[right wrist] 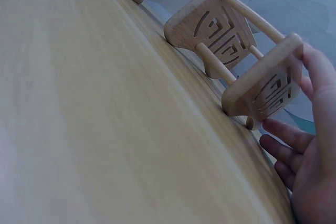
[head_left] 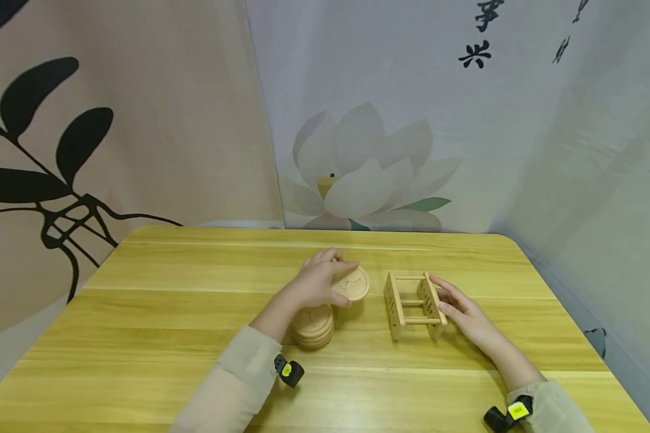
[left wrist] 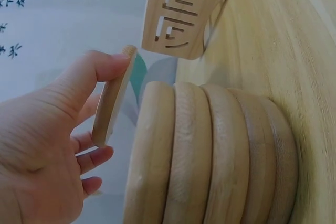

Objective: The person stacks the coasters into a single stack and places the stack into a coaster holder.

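Observation:
My left hand point(head_left: 322, 279) pinches a round wooden coaster point(head_left: 353, 284) by its edge, thumb on one side and fingers on the other. The coaster is held above the table, beside a stack of similar coasters point(head_left: 312, 328); in the left wrist view the stack point(left wrist: 210, 156) is close under the hand. A small wooden coaster rack point(head_left: 411, 320), with cut-out side panels joined by rods, stands upright to the right. My right hand point(head_left: 468, 316) holds its right panel between thumb and index finger; in the right wrist view the other fingers point(right wrist: 286, 135) lie low beside that panel point(right wrist: 265, 90).
Everything stands on a wooden table point(head_left: 195, 361) with rounded back corners. Behind it hangs a printed cloth point(head_left: 379, 162) with a lotus, dark leaves and characters. A black wrist camera point(head_left: 289, 371) sits at the left cuff, another point(head_left: 506, 415) at the right.

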Demonstrator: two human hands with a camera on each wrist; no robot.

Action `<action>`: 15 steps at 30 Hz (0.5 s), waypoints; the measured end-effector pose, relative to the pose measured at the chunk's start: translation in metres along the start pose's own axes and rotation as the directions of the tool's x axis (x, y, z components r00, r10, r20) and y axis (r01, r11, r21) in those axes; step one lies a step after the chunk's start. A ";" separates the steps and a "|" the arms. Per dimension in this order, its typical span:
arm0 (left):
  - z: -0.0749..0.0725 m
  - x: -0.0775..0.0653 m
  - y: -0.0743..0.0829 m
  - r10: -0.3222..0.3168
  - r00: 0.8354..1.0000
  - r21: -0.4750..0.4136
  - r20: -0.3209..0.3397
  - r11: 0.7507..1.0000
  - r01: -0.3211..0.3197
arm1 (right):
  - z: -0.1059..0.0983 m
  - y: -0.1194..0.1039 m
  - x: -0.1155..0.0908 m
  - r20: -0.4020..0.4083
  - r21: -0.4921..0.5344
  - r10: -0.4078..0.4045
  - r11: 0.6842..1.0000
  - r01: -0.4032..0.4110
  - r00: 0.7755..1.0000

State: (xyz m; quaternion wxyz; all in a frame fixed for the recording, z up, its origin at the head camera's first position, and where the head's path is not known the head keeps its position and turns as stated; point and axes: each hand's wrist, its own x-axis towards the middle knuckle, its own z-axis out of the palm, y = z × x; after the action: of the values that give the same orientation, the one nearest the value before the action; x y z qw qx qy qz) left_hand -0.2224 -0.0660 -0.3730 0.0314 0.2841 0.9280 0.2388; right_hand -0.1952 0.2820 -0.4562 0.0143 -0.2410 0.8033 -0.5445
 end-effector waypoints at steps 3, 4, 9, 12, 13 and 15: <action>-0.002 -0.004 0.001 0.005 1.000 -0.012 -0.020 1.000 -0.005 | 0.000 0.000 0.000 0.000 0.007 0.005 1.000 -0.005 1.000; -0.002 -0.006 0.001 0.005 1.000 -0.018 -0.028 1.000 -0.006 | 0.000 0.000 0.000 -0.001 0.006 0.006 1.000 -0.006 1.000; -0.002 -0.013 0.003 0.013 0.998 -0.037 -0.055 0.999 -0.015 | 0.000 0.001 0.000 0.002 -0.003 0.002 1.000 -0.002 1.000; -0.003 -0.018 0.004 0.028 0.997 -0.048 -0.074 0.998 -0.031 | 0.000 0.001 -0.001 0.002 0.002 0.000 1.000 0.000 1.000; -0.003 -0.019 0.004 0.031 0.996 -0.051 -0.080 0.998 -0.036 | -0.001 0.001 -0.001 0.000 0.003 0.001 1.000 -0.001 1.000; -0.004 -0.022 0.004 0.039 0.995 -0.052 -0.093 0.998 -0.044 | -0.001 0.001 -0.001 0.001 0.000 -0.001 1.000 0.001 1.000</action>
State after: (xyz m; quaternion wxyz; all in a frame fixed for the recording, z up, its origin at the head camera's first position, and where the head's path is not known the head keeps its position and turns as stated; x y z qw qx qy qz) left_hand -0.2026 -0.0765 -0.3696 -0.0087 0.2910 0.9156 0.2773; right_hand -0.1950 0.2836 -0.4571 0.0144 -0.2416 0.8030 -0.5446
